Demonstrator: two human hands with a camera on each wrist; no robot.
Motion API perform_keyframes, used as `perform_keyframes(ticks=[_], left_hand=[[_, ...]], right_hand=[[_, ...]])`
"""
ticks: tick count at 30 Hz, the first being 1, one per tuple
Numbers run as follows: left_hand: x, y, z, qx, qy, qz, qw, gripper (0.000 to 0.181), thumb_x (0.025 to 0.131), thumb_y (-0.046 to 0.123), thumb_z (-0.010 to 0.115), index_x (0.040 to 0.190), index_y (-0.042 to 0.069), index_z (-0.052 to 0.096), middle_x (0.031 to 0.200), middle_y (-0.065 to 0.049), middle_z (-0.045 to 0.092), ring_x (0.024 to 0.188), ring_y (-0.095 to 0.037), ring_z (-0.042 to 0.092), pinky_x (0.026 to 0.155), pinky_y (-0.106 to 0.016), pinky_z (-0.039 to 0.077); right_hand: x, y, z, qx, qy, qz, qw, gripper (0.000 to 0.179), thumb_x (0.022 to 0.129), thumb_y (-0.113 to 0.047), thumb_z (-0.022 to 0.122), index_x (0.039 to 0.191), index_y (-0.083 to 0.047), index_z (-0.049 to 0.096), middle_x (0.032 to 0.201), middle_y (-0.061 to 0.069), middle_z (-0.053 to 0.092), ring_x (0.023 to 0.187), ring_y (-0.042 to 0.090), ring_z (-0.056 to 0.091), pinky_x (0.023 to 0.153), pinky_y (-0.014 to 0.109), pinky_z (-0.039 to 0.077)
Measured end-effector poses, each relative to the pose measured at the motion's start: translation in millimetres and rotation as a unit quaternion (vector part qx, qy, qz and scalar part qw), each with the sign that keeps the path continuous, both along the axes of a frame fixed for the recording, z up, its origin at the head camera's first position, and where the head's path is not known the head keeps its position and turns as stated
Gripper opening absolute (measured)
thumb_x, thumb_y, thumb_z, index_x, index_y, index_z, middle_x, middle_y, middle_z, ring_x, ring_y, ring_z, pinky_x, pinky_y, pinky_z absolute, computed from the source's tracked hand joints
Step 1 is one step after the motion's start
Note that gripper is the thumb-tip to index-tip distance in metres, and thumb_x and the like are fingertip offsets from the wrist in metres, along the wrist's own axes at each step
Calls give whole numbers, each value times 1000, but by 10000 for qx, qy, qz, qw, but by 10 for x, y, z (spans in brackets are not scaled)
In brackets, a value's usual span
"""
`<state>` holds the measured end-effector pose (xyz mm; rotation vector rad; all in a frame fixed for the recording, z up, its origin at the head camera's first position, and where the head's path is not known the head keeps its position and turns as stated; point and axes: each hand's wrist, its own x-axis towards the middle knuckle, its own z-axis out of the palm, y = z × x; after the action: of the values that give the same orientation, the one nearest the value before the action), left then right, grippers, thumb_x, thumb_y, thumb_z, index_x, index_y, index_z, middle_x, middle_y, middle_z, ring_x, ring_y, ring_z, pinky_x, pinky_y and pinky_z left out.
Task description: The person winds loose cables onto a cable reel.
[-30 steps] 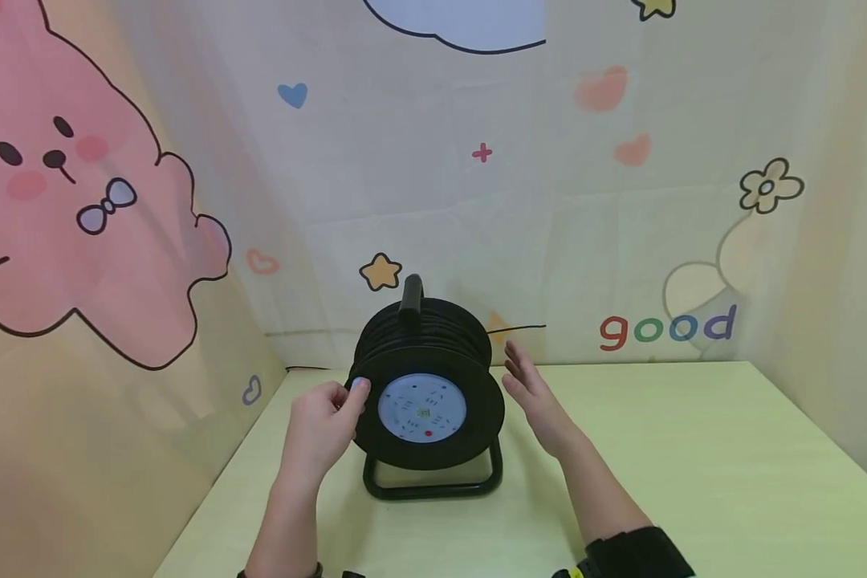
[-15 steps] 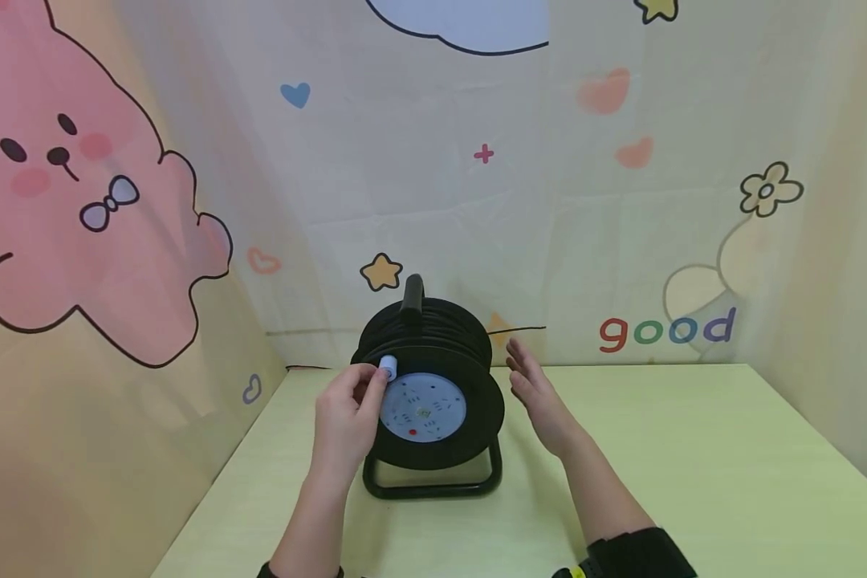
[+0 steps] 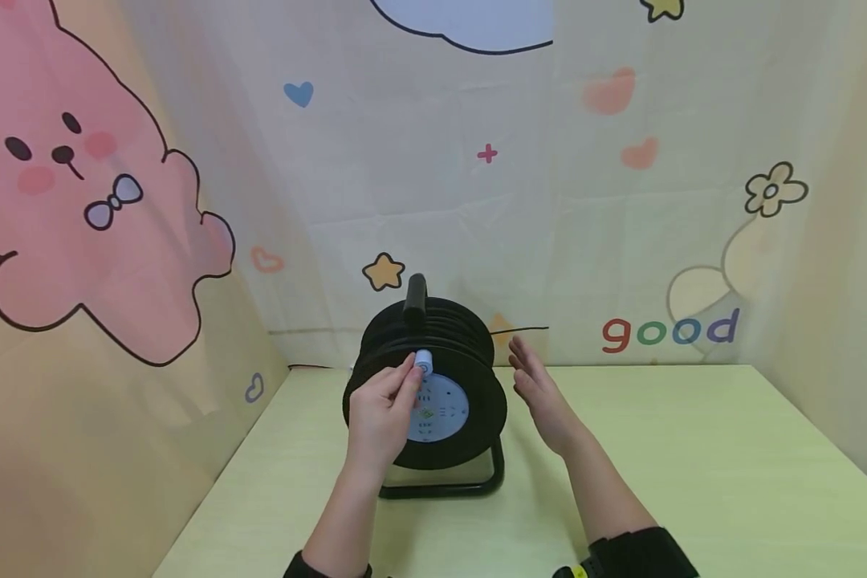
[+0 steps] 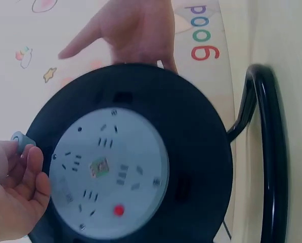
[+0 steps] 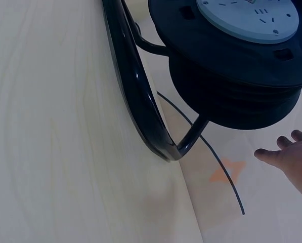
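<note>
A black cable reel point(image 3: 490, 401) stands upright on its tubular frame point(image 3: 448, 490) at mid-table. On its front is a round pale-blue socket panel point(image 3: 448, 409), partly covered by my left hand point(image 3: 381, 417) in the head view. That hand pinches a small pale-blue winding knob point(image 3: 424, 361) between thumb and fingers, near the top of the front disc. In the left wrist view the knob point(image 4: 20, 138) pokes out past the fingertips. My right hand point(image 3: 544, 401) is held beside the reel's right side, fingers straight and holding nothing. Black cable point(image 3: 448, 321) is wound behind the disc.
The reel's carrying handle point(image 3: 416, 301) rises above the drum. A thin dark cable point(image 5: 219, 162) runs behind the reel, against the backdrop point(image 3: 405, 185). The pale table point(image 3: 657, 466) reaches back to this printed cloth.
My left hand has carried the knob from the disc's left edge up and rightward to its top. The disc and panel have turned clockwise with it. My right hand stays about where it was.
</note>
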<state>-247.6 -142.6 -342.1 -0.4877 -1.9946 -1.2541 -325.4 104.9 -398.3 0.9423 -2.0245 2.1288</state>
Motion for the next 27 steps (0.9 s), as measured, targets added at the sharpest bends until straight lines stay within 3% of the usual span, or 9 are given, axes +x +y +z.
perform_keyframes(ticks=[8, 14, 23, 27], left_hand=[[-52, 229, -70, -263, 136, -374, 9989, 23, 93, 21, 65, 113, 12, 70, 71, 7, 62, 56, -6, 53, 48, -25, 47], [-59, 383, -142, -597, 90, -613, 9963, 24, 92, 21, 65, 114, 11, 70, 86, 6, 69, 64, -5, 53, 48, -23, 44], [-51, 513, -251, -1157, -218, -675, 9908, 25, 92, 21, 66, 114, 12, 70, 70, 6, 64, 61, -3, 52, 51, -23, 45], [-58, 546, -293, -1513, -60, -613, 9866, 24, 90, 19, 68, 112, 10, 71, 66, 8, 61, 55, -4, 46, 46, -22, 39]], right_hand=[[-11, 31, -14, -169, 29, 156, 9997, 66, 102, -41, 38, 153, -14, 7, 156, 4, 9, 139, 21, 9, 109, 59, 7], [-61, 58, -2, -252, 123, 175, 9995, 68, 101, -42, 39, 153, -13, 6, 157, 4, 9, 139, 21, 9, 109, 60, 7], [-88, 60, -33, -30, 115, 136, 9998, 59, 103, -31, 34, 154, -16, 7, 157, 1, 9, 139, 21, 9, 109, 59, 8], [-98, 64, -55, 7, 139, 82, 9999, 59, 103, -35, 36, 153, -18, 10, 156, 0, 11, 140, 25, 9, 109, 60, 9]])
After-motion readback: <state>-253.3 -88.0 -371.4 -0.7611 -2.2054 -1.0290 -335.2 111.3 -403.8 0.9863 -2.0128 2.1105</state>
